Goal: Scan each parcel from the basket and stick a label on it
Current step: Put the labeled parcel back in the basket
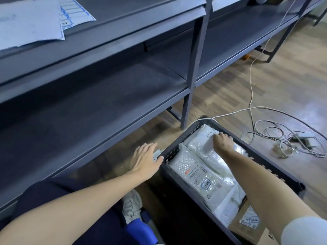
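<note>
Parcels fill a dark slatted plastic basket (169, 152) that sits on the wooden floor (265, 82) at the lower right of our head-camera view, just beside the foot of a long grey metal shelving unit (99, 110). We are looking down along both of our bare arms. Our right hand (223, 141) reaches into the far end of the basket, its fingers curled down over the edge of a white bubble-wrap parcel (200, 145); the fingertips are hidden behind the knuckles, so we cannot tell how firmly they grip it. Nearer to us in the basket lies a second white bubble mailer (200, 181) with a printed shipping label and barcode facing up, and at the near end a brown cardboard box (247, 225) with its own label shows partly under our forearm. Our left hand (145, 160) is spread flat with straight fingers, holding nothing, hovering just beside the basket's left rim, the thumb touching or nearly touching the corner. Loose sheets of white label paper (31, 20) lie on the top shelf at upper left. White cables (276, 137) run down from the shelving and coil on the floor beyond the basket. Below our left arm we see a dark trouser leg and a pale sneaker (131, 207)
</note>
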Tool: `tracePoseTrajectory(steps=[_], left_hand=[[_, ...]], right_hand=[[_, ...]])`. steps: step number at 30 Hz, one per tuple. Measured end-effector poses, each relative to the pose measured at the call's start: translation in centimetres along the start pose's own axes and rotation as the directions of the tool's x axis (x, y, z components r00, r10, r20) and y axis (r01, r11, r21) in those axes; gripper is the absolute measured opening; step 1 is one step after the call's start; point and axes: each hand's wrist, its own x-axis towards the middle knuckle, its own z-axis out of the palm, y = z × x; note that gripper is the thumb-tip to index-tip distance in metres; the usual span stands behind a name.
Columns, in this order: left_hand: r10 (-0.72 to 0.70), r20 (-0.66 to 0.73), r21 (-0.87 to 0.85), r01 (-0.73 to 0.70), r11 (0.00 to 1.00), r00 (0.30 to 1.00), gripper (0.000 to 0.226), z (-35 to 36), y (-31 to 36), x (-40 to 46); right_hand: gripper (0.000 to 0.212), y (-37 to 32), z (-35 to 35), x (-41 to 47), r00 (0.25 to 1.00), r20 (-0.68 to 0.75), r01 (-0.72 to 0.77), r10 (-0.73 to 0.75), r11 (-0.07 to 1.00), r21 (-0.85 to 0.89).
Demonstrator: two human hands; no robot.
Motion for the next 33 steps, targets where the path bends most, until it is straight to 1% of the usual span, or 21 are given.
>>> tracePoseTrajectory(steps=[2, 3, 5, 7, 9, 11, 13, 18, 22, 27, 29, 33], left_hand=[[-0.021, 0.007, 0.058, 0.02, 0.998, 1.0, 0.058, -0.5, -1.1, -0.1], [-0.033, 0.001, 0.086, 0.033, 0.996, 0.999, 0.059, -1.0, -1.8, -0.3], [-0.062, -0.032, 0.142, 0.066, 0.988, 0.998, 0.061, -2.1, -3.5, -0.5], [-0.105, -0.079, 0.186, 0.118, 0.975, 0.991, 0.062, -3.7, -5.6, -0.8], [-0.18, -0.14, 0.186, 0.204, 0.961, 0.974, 0.062, -5.4, -7.6, -1.3], [-0.27, -0.208, 0.147, 0.303, 0.942, 0.94, 0.061, -7.3, -9.6, -1.9], [-0.342, -0.256, 0.105, 0.378, 0.92, 0.904, 0.061, -9.1, -11.7, -2.9], [-0.481, -0.342, 0.04, 0.524, 0.851, 0.807, 0.061, -12.5, -17.8, -7.0], [-0.579, -0.366, -0.003, 0.621, 0.784, 0.729, 0.062, -14.1, -22.3, -11.4], [-0.683, -0.357, -0.081, 0.707, 0.702, 0.637, 0.061, -14.5, -26.4, -17.3], [-0.711, -0.364, -0.114, 0.729, 0.675, 0.601, 0.06, -14.4, -28.0, -19.4], [-0.771, -0.362, -0.197, 0.766, 0.612, 0.523, 0.059, -13.4, -31.1, -23.6]], right_hand=[[0.032, -1.8, -0.3, -0.2, 0.997, -0.073, -0.004, 0.003, 1.0, -0.015], [0.034, -3.1, -0.5, -0.3, 0.992, -0.121, 0.021, -0.017, 0.999, 0.027], [0.041, -6.5, -0.9, -0.5, 0.971, -0.217, 0.135, -0.101, 0.98, 0.145], [0.051, -10.8, -2.3, -1.3, 0.943, -0.262, 0.263, -0.203, 0.941, 0.215], [0.055, -15.2, -3.9, -2.6, 0.914, -0.309, 0.349, -0.263, 0.898, 0.269], [0.055, -19.5, -5.4, -4.4, 0.899, -0.326, 0.398, -0.292, 0.857, 0.327], [0.054, -23.3, -6.4, -6.3, 0.881, -0.317, 0.451, -0.351, 0.824, 0.343], [0.055, -31.2, -7.8, -10.6, 0.808, -0.285, 0.585, -0.516, 0.763, 0.276], [0.06, -36.1, -8.8, -14.0, 0.755, -0.231, 0.656, -0.614, 0.721, 0.226], [0.062, -42.2, -9.7, -18.3, 0.683, -0.154, 0.73, -0.713, 0.66, 0.18], [0.062, -44.8, -10.1, -20.4, 0.638, -0.114, 0.769, -0.761, 0.622, 0.15], [0.063, -49.5, -10.4, -25.4, 0.523, -0.049, 0.851, -0.851, 0.518, 0.09]])
